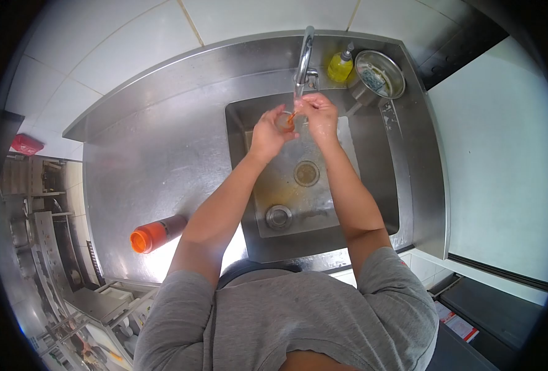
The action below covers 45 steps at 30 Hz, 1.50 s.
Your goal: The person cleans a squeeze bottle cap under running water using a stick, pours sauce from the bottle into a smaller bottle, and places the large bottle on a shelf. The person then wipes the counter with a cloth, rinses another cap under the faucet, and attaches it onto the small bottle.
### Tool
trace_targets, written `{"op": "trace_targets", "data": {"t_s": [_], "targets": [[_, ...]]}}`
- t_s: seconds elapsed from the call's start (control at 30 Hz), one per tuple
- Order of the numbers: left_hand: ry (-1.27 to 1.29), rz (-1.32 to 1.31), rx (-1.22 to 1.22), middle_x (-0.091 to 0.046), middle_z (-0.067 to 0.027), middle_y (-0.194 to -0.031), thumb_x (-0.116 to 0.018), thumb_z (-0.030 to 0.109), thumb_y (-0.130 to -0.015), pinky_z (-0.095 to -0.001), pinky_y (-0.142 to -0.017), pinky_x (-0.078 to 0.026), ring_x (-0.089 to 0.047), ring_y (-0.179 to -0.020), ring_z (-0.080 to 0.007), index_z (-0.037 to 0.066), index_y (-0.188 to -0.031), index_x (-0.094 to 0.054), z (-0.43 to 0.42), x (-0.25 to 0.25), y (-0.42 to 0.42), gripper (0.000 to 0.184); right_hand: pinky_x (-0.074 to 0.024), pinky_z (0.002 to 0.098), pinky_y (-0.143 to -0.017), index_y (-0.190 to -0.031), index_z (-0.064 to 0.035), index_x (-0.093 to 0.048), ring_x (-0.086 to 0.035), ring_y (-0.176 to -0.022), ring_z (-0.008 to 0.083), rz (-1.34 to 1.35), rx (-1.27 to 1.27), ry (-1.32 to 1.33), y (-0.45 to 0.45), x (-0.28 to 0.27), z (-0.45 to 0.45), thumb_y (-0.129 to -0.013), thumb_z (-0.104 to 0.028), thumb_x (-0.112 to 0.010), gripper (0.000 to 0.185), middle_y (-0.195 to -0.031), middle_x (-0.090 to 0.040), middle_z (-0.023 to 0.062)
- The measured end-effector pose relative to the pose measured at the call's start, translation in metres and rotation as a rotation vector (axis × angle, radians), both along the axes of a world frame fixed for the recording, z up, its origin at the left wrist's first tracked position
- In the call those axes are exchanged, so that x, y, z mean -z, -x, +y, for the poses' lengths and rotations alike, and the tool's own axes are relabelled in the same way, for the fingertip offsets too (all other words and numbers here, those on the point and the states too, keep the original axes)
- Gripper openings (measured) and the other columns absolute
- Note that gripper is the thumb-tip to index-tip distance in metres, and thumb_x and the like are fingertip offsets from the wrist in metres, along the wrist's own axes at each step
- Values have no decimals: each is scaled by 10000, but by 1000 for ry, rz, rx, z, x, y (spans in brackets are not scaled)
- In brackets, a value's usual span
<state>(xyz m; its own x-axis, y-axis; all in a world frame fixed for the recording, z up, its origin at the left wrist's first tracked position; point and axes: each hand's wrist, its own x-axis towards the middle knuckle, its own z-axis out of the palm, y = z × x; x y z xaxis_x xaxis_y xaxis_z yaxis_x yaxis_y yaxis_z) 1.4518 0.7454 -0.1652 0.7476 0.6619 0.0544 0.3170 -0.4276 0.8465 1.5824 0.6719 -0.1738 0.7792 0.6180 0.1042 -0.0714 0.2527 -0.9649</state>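
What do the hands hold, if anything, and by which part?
Left hand: a small round item, by its edge. Right hand: its hold cannot be told.

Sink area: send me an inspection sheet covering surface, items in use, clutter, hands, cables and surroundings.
Surface: steel counter, glare near its front edge; sink has yellowish patches on its floor.
Job's things: small round piece with an orange part, below the tap; whether water runs is unclear.
Clutter: open orange bottle on the counter; metal cup in the sink; yellow soap bottle beside a pot.
Hands: left holds the round piece; right is at it, grip unclear.
Cables: nothing seen.
Surroundings: tiled wall behind; red bag at far left.
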Motion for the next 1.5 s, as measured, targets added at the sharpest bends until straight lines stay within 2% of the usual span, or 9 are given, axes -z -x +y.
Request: {"op": "trace_targets", "data": {"t_s": [0.33, 0.43, 0.63, 0.83, 0.93, 1.03, 1.13, 1.23, 1.5], "targets": [[-68, -34, -58, -589, -144, -1120, -857, 159, -576, -362, -933, -445, -559, -1068, -297, 21, -1248, -515, -2, -2, 4, 767, -501, 235, -625, -854, 10, -632, -609, -666, 103, -50, 160, -6, 8, -8, -1, -784, -36, -717, 119, -745, -662, 66], [-159, -70, -105, -570, -140, -1092, -850, 136, -577, -370, -909, -454, -557, -1040, -305, 16, -1181, -528, -6, -9, 4, 694, -487, 224, -599, -848, 1, -616, -604, -646, 105, 50, 263, 16, 21, -12, 0, -789, -52, -724, 134, -739, -664, 71], [-154, -111, -125, -537, -135, -1085, -845, 121, -584, -366, -899, -457, -554, -1028, -301, 21, -1115, -529, -11, -1, 2, 626, -463, 214, -590, -856, -32, -579, -577, -634, 113, 600, 144, -59, 16, 2, -2, -812, -96, -719, 161, -746, -640, 60], [68, -70, 76, -587, -111, -1101, -834, 158, -655, -322, -899, -453, -580, -995, -229, 22, -1191, -516, -5, -2, 7, 638, -461, 234, -617, -847, -30, -609, -567, -648, 104, 156, -26, -57, 1, -11, -5, -817, -75, -697, 103, -755, -627, 38], [594, -142, 191, -619, -110, -1091, -787, 211, -744, -290, -835, -466, -581, -972, -168, 19, -1233, -489, 1, -1, 6, 603, -463, 240, -623, -861, -29, -621, -562, -647, 99, 107, -219, 39, -7, -21, -7, -820, -66, -684, 84, -755, -627, 33], [838, -242, 106, -633, -82, -969, -778, 298, -757, -269, -723, -464, -584, -826, -136, 8, -1175, -503, -3, -12, 7, 579, -462, 246, -620, -856, -26, -617, -557, -642, 99, 235, -220, -43, -13, -14, -6, -824, -76, -688, 92, -751, -625, 34], [989, -333, 71, -632, -127, -1074, -667, 335, -864, -244, -703, -451, -590, -874, -144, 12, -1266, -442, 0, -4, 8, 563, -456, 237, -605, -857, -25, -614, -551, -634, 96, 336, -106, -100, -7, -10, -6, -826, -78, -692, 100, -743, -621, 37], [1089, -394, 172, -633, -129, -1087, -582, 412, -906, -251, -705, -457, -596, -836, -160, 4, -1229, -479, 4, 3, 12, 530, -453, 224, -583, -854, -37, -605, -551, -618, 96, 394, 12, -129, -1, -11, -3, -818, -89, -709, 122, -729, -619, 37], [1148, -409, 170, -648, -114, -1069, -439, 519, -942, -249, -695, -469, -601, -787, -155, -14, -1201, -539, 3, -10, 19, 601, -468, 237, -563, -856, -66, -591, -555, -596, 109, 700, -22, -121, 7, -13, -8, -822, -131, -715, 144, -713, -616, 38]]}}
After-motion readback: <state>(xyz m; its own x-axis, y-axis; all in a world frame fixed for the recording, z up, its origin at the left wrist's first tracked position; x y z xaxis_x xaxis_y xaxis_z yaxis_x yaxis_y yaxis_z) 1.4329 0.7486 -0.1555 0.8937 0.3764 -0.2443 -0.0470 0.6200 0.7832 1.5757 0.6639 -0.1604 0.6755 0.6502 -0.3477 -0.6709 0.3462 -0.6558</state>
